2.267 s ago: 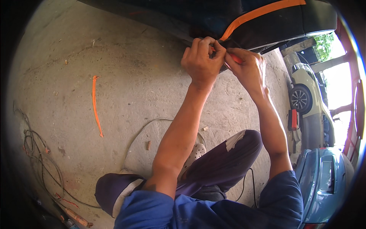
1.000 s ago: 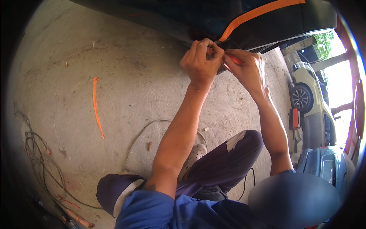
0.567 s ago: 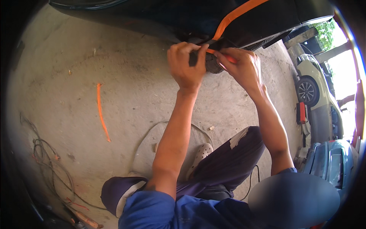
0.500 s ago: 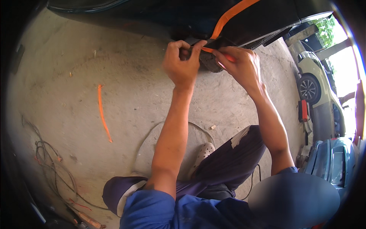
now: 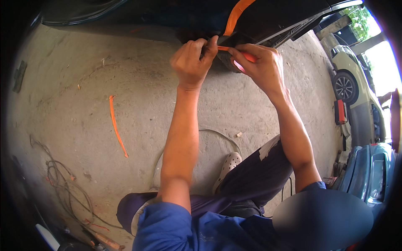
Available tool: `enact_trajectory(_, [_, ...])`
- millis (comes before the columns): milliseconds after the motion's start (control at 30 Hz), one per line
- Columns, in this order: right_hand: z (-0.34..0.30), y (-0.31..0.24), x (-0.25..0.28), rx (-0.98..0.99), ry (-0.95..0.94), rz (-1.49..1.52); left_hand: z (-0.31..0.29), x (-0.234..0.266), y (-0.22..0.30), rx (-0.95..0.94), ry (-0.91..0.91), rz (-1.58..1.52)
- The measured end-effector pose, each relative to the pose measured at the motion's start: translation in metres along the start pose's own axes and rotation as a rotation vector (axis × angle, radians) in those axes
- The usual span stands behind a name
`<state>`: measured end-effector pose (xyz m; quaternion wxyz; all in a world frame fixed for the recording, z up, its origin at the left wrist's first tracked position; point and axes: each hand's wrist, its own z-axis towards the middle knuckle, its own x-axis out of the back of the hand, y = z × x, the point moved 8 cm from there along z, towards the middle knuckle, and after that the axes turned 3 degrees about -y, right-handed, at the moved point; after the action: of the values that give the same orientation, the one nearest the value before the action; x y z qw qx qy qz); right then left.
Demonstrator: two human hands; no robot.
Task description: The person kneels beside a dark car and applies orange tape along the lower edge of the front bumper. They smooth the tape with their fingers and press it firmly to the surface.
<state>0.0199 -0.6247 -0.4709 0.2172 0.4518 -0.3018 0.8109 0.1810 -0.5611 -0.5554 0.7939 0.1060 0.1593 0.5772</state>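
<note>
A short taut length of orange tape (image 5: pixel 223 48) runs between my two hands, just below the lower edge of a dark car body panel (image 5: pixel 280 19). My left hand (image 5: pixel 189 62) is closed, pinching the tape's left end between thumb and fingers. In my right hand (image 5: pixel 266 69), curled fingers hold the other end, with a bright orange roll (image 5: pixel 249 57) partly hidden in the palm. Above, an orange tape band (image 5: pixel 235 17) is stuck down the panel and ends near its lower edge. Behind the hands, a rounded object under the panel is mostly hidden.
A loose orange strip (image 5: pixel 117 127) lies on the concrete floor (image 5: pixel 138 83) to the left. Tangled cables (image 5: pixel 63 184) lie at lower left. On the right are a parked car (image 5: pixel 349 77), a red box (image 5: pixel 340 111) and a blue car part (image 5: pixel 368 173).
The view has shifted a little. Both hands appear slightly higher, the left also further left, and its fingers have curled in more. The tape remains stretched between them.
</note>
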Motion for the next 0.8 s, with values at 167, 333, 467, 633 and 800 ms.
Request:
enact_trajectory(167, [-0.002,-0.004,0.002,0.083,0.052,-0.009,0.008,-0.001,0.003,-0.185,-0.068,0.102])
enact_trajectory(333, [0.001,-0.002,0.003,0.12,0.044,-0.016,0.017,0.002,0.006,-0.286,-0.02,0.136])
enact_trajectory(467, [0.004,-0.004,0.005,0.187,0.065,-0.045,0.024,0.006,0.004,-0.352,-0.018,0.182])
enact_trajectory(633, [0.005,-0.002,0.003,0.168,0.035,-0.028,0.025,0.018,-0.002,-0.264,0.037,0.022])
enact_trajectory(800, [0.009,-0.003,0.005,0.187,0.031,-0.057,0.021,0.021,0.001,-0.151,0.04,-0.115])
